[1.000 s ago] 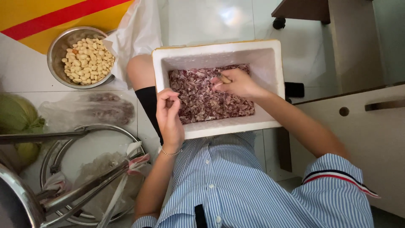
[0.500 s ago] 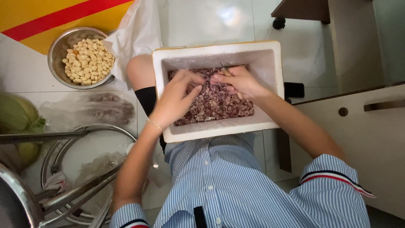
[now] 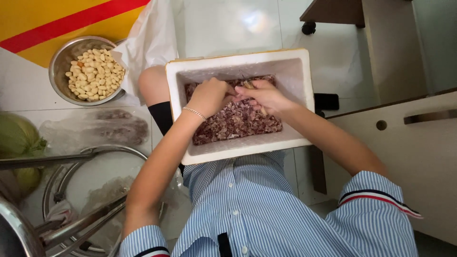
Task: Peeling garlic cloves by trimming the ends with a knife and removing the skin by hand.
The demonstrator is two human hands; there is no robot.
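Box (image 3: 304,81) propped on lap for reach; left hand (image 3: 212,97) and right hand (image 3: 266,97) pinching one pale piece (image 3: 249,85) above husks (image 3: 233,126).

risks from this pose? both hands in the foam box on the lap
1. The white foam box rests on the person's lap with neither hand steadying it; a knee shift could tip the reddish-brown bits onto the tiled floor.
2. The left hand and right hand meet over a small pale piece; it could drop back into the pile.
3. The metal bowl of pale peeled pieces sits on the floor by the knee, easy to bump.
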